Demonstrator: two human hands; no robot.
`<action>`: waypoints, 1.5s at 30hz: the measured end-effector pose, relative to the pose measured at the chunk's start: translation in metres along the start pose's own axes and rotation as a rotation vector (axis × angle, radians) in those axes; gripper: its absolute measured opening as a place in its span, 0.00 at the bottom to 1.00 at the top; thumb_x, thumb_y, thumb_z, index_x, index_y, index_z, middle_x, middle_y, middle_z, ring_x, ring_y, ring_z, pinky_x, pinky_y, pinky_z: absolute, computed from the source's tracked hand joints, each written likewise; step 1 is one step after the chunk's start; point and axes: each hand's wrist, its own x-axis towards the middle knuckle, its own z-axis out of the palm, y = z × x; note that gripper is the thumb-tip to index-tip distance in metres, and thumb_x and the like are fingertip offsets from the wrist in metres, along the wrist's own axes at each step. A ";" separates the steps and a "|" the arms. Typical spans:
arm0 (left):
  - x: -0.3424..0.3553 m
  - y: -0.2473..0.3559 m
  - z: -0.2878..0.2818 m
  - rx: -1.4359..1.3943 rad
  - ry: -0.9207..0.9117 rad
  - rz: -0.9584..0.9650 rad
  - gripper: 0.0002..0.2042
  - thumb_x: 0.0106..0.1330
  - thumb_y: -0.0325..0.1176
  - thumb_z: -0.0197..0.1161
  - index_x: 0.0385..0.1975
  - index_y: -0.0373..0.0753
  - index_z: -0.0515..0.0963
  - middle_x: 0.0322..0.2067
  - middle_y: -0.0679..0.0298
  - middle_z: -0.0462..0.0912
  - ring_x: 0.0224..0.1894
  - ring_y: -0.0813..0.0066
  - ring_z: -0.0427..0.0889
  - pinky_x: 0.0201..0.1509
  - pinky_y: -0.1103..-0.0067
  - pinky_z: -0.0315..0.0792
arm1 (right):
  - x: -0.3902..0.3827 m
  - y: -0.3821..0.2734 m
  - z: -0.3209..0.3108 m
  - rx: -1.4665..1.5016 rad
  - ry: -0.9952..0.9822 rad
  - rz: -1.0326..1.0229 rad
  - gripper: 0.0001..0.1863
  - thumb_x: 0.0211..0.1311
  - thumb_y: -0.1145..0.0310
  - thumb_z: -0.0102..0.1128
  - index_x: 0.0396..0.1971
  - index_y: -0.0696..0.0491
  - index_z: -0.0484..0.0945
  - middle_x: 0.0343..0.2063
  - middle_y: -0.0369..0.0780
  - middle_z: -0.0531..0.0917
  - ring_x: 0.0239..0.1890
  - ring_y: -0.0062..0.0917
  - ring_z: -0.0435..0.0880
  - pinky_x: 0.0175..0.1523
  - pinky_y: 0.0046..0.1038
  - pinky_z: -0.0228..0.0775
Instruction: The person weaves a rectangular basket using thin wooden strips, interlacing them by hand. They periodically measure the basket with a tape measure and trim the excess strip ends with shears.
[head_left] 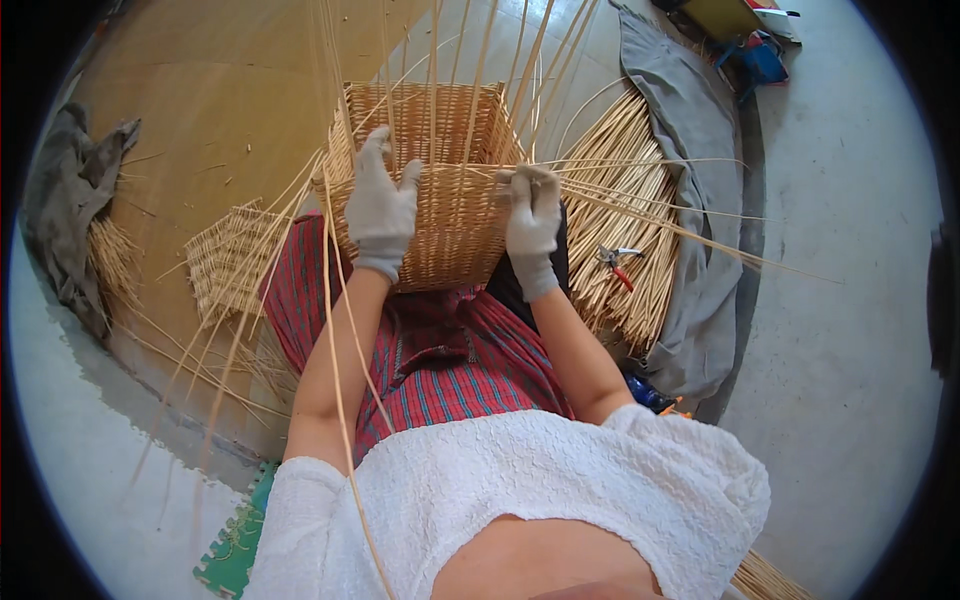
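A half-woven wicker basket rests on my lap, its opening facing up and away from me. Long upright stakes rise out of its rim. My left hand, in a pale work glove, lies against the left part of the near rim, thumb apart from the stretched fingers. At the right corner of that rim my right hand, gloved too, has its fingers pinched around wicker strands. These strands fan out to the right past the hand. Other loose strands hang from the basket's left side toward my arm.
To the right, a pile of wicker rods lies on a grey cloth, with red-handled pruning shears on top. A flat woven panel is on the floor at left, near another grey cloth and more rods.
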 end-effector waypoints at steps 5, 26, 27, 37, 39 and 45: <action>-0.038 0.032 0.031 0.406 -0.397 0.284 0.37 0.67 0.36 0.67 0.76 0.64 0.62 0.64 0.53 0.71 0.43 0.51 0.85 0.49 0.61 0.81 | 0.068 -0.060 0.026 -0.784 -0.027 -0.699 0.24 0.70 0.75 0.61 0.65 0.53 0.75 0.45 0.44 0.86 0.43 0.24 0.88 0.47 0.27 0.81; -0.025 0.068 0.075 0.411 -0.684 0.281 0.27 0.72 0.35 0.58 0.70 0.70 0.69 0.53 0.56 0.74 0.34 0.54 0.90 0.37 0.62 0.85 | 0.042 -0.040 -0.069 -1.534 -0.247 -0.513 0.41 0.42 0.39 0.80 0.55 0.46 0.81 0.47 0.39 0.86 0.56 0.41 0.82 0.64 0.42 0.67; -0.028 0.063 0.078 0.414 -0.665 0.300 0.27 0.72 0.35 0.58 0.69 0.69 0.70 0.53 0.57 0.74 0.34 0.55 0.90 0.37 0.62 0.85 | 0.034 -0.034 -0.068 -1.450 -0.244 -0.385 0.40 0.42 0.39 0.80 0.53 0.47 0.82 0.46 0.39 0.86 0.55 0.40 0.82 0.63 0.42 0.67; -0.050 -0.025 -0.013 -0.371 -0.029 0.113 0.14 0.68 0.27 0.68 0.53 0.43 0.82 0.50 0.57 0.83 0.43 0.57 0.87 0.50 0.69 0.82 | 0.012 -0.059 -0.053 -1.026 -0.092 -0.608 0.28 0.58 0.59 0.77 0.56 0.55 0.80 0.49 0.46 0.85 0.55 0.43 0.82 0.65 0.41 0.69; -0.051 -0.053 -0.033 -0.408 0.223 -0.170 0.11 0.67 0.34 0.71 0.45 0.36 0.82 0.38 0.56 0.85 0.40 0.58 0.86 0.46 0.66 0.81 | -0.018 -0.053 -0.030 -0.805 -0.064 -0.482 0.23 0.63 0.65 0.73 0.56 0.56 0.80 0.49 0.46 0.85 0.55 0.41 0.83 0.64 0.38 0.72; -0.025 -0.092 -0.060 -0.413 0.314 -0.118 0.20 0.67 0.41 0.72 0.52 0.35 0.80 0.38 0.51 0.85 0.40 0.51 0.84 0.49 0.62 0.77 | -0.095 -0.085 0.095 -0.486 -0.822 -0.416 0.10 0.63 0.68 0.68 0.44 0.46 0.87 0.41 0.37 0.88 0.48 0.37 0.85 0.54 0.38 0.78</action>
